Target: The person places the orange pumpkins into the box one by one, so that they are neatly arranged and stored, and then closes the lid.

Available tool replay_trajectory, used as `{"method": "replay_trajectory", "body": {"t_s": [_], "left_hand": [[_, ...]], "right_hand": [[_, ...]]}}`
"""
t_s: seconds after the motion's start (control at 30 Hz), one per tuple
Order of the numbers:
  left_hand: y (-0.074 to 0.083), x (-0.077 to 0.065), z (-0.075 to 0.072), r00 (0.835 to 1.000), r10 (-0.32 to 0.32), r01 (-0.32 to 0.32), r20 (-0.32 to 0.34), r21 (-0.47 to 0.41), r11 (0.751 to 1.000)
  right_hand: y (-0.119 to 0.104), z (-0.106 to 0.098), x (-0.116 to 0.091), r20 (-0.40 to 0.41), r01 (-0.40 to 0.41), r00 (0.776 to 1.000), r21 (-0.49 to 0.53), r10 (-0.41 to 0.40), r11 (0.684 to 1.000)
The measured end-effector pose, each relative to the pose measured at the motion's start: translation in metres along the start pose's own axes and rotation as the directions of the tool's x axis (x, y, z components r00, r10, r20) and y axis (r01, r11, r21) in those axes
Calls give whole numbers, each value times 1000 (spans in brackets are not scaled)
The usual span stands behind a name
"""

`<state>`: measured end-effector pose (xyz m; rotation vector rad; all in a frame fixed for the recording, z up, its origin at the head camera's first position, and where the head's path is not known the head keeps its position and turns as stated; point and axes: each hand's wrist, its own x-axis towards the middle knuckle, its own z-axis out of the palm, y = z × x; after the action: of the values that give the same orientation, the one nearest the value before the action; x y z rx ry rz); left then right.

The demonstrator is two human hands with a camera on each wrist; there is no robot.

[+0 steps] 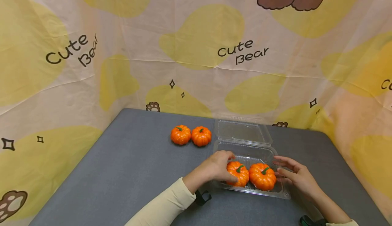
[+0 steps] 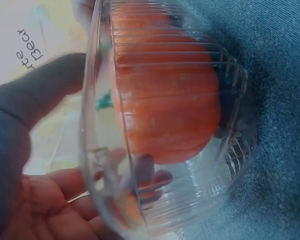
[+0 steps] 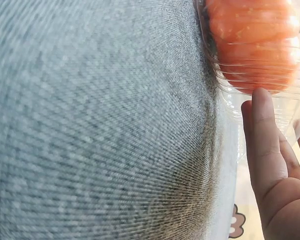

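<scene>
A clear plastic clamshell box (image 1: 245, 193) lies with its lid (image 1: 242, 131) folded back. In its front part two orange toy pumpkins sit side by side, a left pumpkin (image 1: 240, 175) and a right pumpkin (image 1: 262, 176), both with green stems. My left hand (image 1: 221, 166) reaches over the box's left side, thumb and fingers spread about the left pumpkin; in the left wrist view a gap shows between the fingers and that pumpkin (image 2: 170, 105). At the box's right side, my right hand (image 1: 301, 178) has its fingers extended, fingertips by the clear wall.
Two more orange pumpkins, one on the left (image 1: 180, 135) and one on the right (image 1: 201, 136), stand close together on the grey tabletop (image 1: 122, 171), left of the lid. A printed fabric backdrop (image 1: 196, 49) surrounds the table at the back and sides.
</scene>
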<state>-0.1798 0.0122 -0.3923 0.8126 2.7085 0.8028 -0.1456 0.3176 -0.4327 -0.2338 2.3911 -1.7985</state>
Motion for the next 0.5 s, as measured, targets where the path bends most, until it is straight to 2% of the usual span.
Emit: {"method": "replay_trajectory", "body": {"t_s": [0.27,0.5], "left_hand": [[-2,0,-1,999,42,-45,-27,-133,990],[-1,-3,-8,992,53,-68,-116,-126,990]], "right_hand": [[0,0,1,-6,-16,1000,-13,16,1000],[0,-1,1,-7,-14,1000,-10,14,1000]]}}
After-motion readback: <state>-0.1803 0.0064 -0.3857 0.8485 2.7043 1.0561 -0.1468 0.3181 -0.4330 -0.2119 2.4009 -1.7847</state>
